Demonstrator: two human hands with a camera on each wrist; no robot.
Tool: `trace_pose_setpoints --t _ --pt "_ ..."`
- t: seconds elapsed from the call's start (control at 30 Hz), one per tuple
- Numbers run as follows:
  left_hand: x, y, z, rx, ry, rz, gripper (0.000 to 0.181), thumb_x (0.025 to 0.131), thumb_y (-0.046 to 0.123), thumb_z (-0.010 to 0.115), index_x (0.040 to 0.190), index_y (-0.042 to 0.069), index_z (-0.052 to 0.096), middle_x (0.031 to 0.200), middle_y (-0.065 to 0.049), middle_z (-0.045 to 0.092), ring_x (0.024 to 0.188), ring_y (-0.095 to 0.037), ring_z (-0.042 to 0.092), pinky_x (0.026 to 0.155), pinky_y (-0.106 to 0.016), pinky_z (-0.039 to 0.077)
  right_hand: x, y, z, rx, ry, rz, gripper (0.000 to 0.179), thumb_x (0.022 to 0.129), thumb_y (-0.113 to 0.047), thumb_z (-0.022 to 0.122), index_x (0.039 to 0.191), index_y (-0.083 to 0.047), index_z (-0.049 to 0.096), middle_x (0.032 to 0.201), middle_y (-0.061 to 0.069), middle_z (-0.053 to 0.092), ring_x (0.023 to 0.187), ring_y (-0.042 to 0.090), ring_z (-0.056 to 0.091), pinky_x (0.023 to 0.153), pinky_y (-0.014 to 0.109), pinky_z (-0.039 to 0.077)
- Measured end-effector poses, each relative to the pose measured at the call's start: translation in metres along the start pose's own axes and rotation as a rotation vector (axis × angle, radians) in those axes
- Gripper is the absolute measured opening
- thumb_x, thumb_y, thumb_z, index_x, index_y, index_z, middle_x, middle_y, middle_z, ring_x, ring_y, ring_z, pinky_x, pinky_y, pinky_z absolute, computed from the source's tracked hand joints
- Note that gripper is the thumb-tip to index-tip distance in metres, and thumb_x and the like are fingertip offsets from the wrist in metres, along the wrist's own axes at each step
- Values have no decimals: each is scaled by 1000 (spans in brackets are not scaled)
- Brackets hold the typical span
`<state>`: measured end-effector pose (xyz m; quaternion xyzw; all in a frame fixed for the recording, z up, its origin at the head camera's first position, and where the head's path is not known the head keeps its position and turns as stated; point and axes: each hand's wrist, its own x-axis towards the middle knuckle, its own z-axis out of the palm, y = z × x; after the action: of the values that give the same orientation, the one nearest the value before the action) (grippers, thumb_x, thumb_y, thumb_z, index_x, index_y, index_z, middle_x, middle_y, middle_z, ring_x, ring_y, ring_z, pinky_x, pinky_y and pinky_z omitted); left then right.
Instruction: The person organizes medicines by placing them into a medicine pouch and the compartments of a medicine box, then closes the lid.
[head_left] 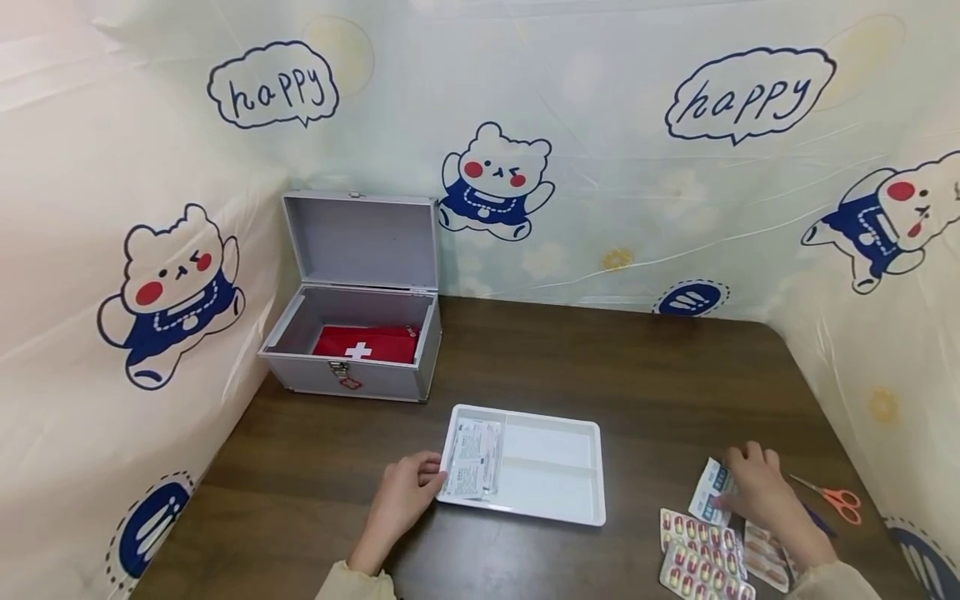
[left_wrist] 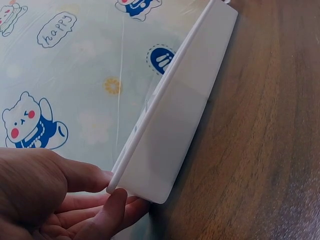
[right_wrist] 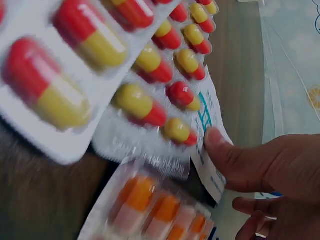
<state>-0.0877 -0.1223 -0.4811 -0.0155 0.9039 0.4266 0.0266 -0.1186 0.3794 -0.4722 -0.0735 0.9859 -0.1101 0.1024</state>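
Steadying, seemingly, white tray point(head_left: 555, 442), lower centre of head view: left hand point(head_left: 405, 492) at its left edge; right hand point(head_left: 761, 487), lower right, over white packet point(head_left: 707, 487). Left wrist view: thumb and fingers pinch tray corner, lower left, perhaps against sliding. Right wrist view: thumb presses packet beside capsule packs point(right_wrist: 142, 102); finger grip, cannot tell.

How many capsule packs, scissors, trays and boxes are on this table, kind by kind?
Red-and-yellow capsule packs: 2
Orange-and-pink capsule pack: 1
Orange-handled scissors: 1
White tray: 1
Silver box: 1
Total: 6
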Motion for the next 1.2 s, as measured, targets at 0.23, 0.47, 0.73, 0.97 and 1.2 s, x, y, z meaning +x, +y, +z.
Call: trace_pose_setpoints --t 0.23,0.47,0.73,0.97,1.2 --pt "1 -1 -1 13 5 -4 24 86 7 73 107 -4 70 96 -15 76 85 -23 75 75 -36 61 13 3 7 13 43 -19 66 64 -22 90 111 10 56 110 38 50 93 49 41 73 56 44" --pt "0 -2 1 7 16 3 23 86 6 73 106 -4 71 95 -15 76 84 -23 75 75 -36 61 15 -5 5 71 4 9 55 78 -12 81 120 9 52 97 26 68 81 39 64 63 49 51" --pt "-1 0 3 11 1 -24 23 86 7 73 108 -3 71 96 -14 76 85 -22 74 74 -34 61 13 -7 -2 113 95 3 37 81 0 72 115 6 58 91 24 69 69 27 63 53 42 47" --pt "-1 0 3 18 7 -29 23 86 7 73 107 -3 71 96 -14 75 85 -22 74 74 -34 61 14 -14 -16 112 156 -38 36 84 1 70 117 9 57 88 24 69 63 21 56 50 36 43" --pt "-1 0 4 26 0 -42 23 86 7 73 107 -2 71 96 -14 75 86 -22 74 75 -35 61 14 -22 -23 87 220 -58 42 80 -1 75 115 15 58 91 30 69 74 38 68 57 51 52"
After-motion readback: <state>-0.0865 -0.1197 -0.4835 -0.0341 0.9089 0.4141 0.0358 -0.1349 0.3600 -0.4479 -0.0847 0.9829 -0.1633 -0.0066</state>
